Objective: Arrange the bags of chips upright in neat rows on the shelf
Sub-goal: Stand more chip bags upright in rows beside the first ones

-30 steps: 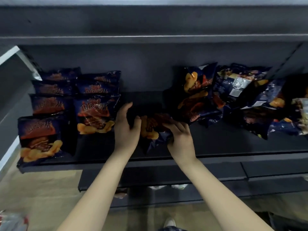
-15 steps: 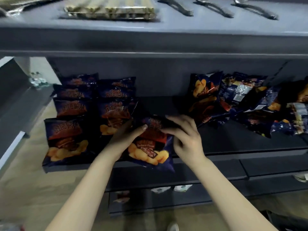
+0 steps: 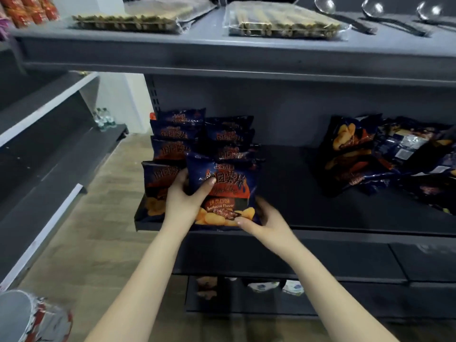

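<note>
- Chip bag: glossy printed plastic film.
- Shelf: matt dark painted metal.
- Floor: wood-look planks, smooth.
- Ladles: shiny metal.

Single head-worn view; forward and down; close to the shelf

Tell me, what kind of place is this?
Probably a shop. Metal shelves hold rows of matching chip bags, the left hand and right hand grip another bag, and ladles lie on the shelf above.
</note>
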A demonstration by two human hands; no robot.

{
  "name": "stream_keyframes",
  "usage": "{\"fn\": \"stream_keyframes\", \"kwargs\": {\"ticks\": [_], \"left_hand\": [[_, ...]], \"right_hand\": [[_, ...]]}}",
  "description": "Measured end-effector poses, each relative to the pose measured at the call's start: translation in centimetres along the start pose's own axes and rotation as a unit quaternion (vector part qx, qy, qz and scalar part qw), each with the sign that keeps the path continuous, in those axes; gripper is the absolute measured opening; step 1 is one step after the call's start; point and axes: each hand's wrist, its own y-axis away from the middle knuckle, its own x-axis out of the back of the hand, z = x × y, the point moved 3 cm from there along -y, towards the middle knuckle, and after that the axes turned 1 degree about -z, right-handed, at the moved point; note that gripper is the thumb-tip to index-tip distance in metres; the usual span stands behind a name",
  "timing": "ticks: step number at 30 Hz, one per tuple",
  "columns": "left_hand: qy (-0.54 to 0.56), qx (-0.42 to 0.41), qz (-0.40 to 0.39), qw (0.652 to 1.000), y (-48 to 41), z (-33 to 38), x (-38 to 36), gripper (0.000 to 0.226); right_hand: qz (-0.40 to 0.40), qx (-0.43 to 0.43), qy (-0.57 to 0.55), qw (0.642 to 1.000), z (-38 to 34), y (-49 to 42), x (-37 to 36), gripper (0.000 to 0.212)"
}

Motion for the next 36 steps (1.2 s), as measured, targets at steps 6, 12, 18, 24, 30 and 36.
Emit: {"fn": "stream_keyframes", "kwargs": {"ticks": [6,12,18,24,30,36], "left_hand": [[-0.026,-0.007,-0.037,0.999,1.0,-0.8,-0.3,0.042],[-0.172,-0.087,-0.076,0.978,3.1,-3.2,-1.7,0.086],[-0.376,-0.206,-0.166,0.888,5.0,-5.8,-3.7,0.07],[-0.46,-0.21,-0.181,0.844,4.1,-7.0,-4.3,0.079],[-0.463,-0.2,-0.19,0.842,3.9,-8.5,-4.7,0.093],[-0.476,-0.204,-0.192,0.834,4.2,-9.6,-4.9,0.105]], "right_hand": [[0.089,-0.039,-0.011,0.995,0.9,0.2,-0.4,0.019],[0.185,-0.06,0.044,0.98,2.2,-0.7,0.1,0.033],[0.245,-0.068,0.112,0.96,3.7,-2.5,-0.8,0.052],[0.255,-0.054,0.175,0.949,4.4,-3.4,-2.4,0.063],[0.248,-0.058,0.221,0.941,4.9,-3.5,-2.8,0.071],[0.216,-0.073,0.218,0.949,4.8,-3.5,-2.7,0.076]]}}
